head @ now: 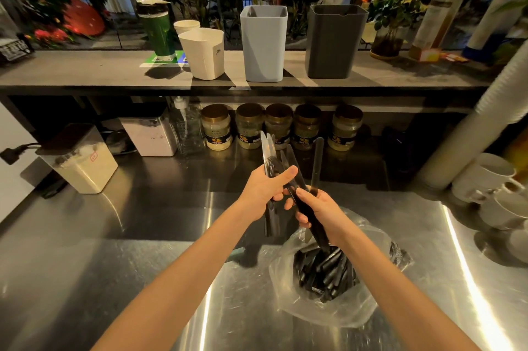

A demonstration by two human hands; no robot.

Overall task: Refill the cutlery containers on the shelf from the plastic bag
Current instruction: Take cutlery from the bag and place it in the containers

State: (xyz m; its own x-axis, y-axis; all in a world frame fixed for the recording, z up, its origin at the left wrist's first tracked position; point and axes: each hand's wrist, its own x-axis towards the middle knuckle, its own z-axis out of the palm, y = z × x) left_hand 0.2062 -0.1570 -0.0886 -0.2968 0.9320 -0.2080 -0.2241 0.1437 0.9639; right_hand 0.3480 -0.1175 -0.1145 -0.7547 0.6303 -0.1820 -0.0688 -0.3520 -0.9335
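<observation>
- The bag (364, 303) lies open on the steel worktop (114, 265), nearest the person and right of centre. A heap of black-handled cutlery (325, 273) fills it.
- Just above the bag's mouth, the right grip (317, 207) is clenched round a black handle whose low end reaches the heap. A 2nd long dark piece stands up from its fingers.
- Just beside it, the left grip (263, 193) grasps a bundle of knives (267, 150), blades up and handles hanging below the fist.
- The bundle's long axis runs near upright, with the tips leaning a little away, toward the shelf.
- Beyond the grips, 5 jars (248, 125) line the back of the worktop under the shelf (85, 73).
- On the shelf stand 3 containers in a row: a white bin (204, 53), a pale bin (264, 44) and a dark bin (333, 42). All are upright with open tops. Little of their insides shows from here.
- The containers lie up and ahead of both grips, well apart from them.
- The left grip sits almost straight below the pale bin, so it looks the nearer one to load it. The bundle would probably have to turn handles-down or blades-down over the rim. Which bin takes knives cannot be told.
</observation>
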